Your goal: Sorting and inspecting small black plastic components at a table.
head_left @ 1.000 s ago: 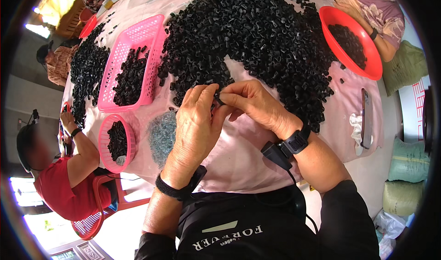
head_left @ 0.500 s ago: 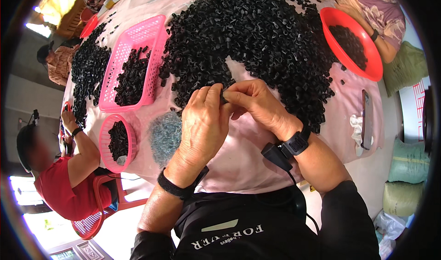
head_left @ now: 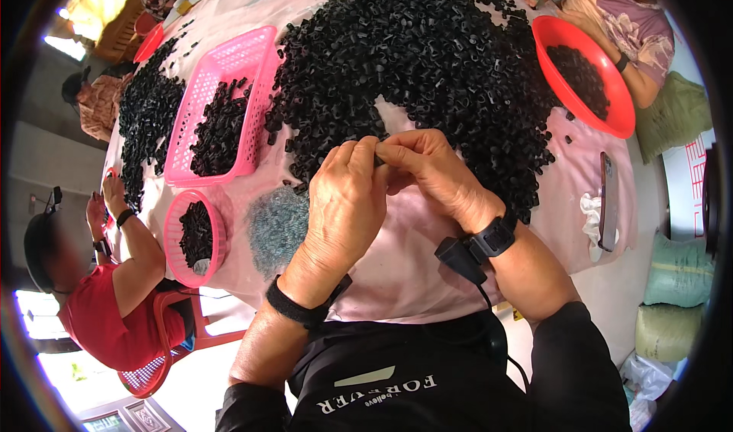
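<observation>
Left hand [head_left: 345,203] and right hand [head_left: 431,174] meet fingertip to fingertip, both pinched on one small black plastic ring piece [head_left: 379,159]. This piece is at the near edge of the big heap of black plastic rings [head_left: 427,58] on the pink tablecloth [head_left: 397,264]. Left of this heap stands a pink rectangular plastic basket [head_left: 221,104].

We count two pink baskets [head_left: 217,100] [head_left: 195,237] left of our fingers [head_left: 359,157] — and two red bowls [head_left: 584,73] [head_left: 149,43].

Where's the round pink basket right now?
In the head view the round pink basket sits at the table's left edge, just below the rectangular pink basket and left of the small grey-green pile, well left of the left hand.
</observation>
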The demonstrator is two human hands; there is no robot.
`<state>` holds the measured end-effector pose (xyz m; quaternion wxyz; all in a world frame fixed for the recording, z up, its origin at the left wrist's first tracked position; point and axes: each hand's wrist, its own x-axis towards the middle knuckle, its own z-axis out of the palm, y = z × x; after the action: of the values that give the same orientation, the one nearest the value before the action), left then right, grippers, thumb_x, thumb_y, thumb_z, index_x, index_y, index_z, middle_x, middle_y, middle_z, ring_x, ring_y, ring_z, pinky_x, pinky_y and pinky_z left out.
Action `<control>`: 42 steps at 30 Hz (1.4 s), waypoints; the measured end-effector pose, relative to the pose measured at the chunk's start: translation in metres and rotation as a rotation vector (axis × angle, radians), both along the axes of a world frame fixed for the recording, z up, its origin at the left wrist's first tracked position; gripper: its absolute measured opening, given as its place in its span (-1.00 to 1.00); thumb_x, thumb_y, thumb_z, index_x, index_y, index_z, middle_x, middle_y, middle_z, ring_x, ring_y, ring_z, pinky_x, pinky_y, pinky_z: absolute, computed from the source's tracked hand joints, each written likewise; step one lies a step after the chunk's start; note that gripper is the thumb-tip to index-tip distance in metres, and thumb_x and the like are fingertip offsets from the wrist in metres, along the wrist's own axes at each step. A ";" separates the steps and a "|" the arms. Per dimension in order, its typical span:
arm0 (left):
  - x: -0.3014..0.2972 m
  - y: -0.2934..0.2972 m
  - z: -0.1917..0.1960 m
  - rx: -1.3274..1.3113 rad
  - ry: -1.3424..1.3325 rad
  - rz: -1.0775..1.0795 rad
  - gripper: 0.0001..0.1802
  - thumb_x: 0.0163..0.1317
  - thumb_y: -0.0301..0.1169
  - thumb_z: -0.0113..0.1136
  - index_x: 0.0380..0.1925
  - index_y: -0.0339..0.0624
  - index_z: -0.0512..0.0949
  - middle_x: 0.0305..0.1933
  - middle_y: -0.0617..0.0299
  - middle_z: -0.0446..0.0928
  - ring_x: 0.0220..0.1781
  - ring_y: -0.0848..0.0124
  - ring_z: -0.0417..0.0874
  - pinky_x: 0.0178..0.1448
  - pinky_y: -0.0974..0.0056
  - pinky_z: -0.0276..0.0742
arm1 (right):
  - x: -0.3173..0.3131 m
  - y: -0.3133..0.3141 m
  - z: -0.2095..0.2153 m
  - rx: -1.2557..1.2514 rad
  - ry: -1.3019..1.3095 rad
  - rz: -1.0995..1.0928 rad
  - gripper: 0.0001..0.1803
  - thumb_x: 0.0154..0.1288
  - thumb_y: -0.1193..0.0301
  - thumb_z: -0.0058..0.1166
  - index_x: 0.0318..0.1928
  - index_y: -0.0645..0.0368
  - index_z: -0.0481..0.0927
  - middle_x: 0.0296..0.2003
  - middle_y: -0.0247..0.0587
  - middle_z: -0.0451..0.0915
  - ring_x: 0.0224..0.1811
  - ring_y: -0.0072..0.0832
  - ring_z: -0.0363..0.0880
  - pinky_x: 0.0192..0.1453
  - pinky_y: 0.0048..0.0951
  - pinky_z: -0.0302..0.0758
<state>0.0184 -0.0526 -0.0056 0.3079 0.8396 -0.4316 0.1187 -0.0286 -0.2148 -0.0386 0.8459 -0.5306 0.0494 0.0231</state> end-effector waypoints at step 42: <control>0.003 0.036 0.012 0.060 0.260 0.008 -0.80 0.21 -0.62 0.30 -0.15 -0.30 0.61 -0.26 -0.02 0.68 -0.29 0.05 0.76 -0.19 0.15 0.64 | 0.004 0.000 -0.002 -0.305 -0.079 -0.043 -0.83 0.50 0.36 0.24 -0.08 0.22 0.69 -0.29 -0.30 0.74 -0.30 -0.60 0.74 -0.20 -0.57 0.67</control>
<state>0.0215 -0.0164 0.0065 0.3357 0.8583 -0.3881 -0.0028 -0.0242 -0.2147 -0.0403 0.7571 -0.6522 0.0307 -0.0237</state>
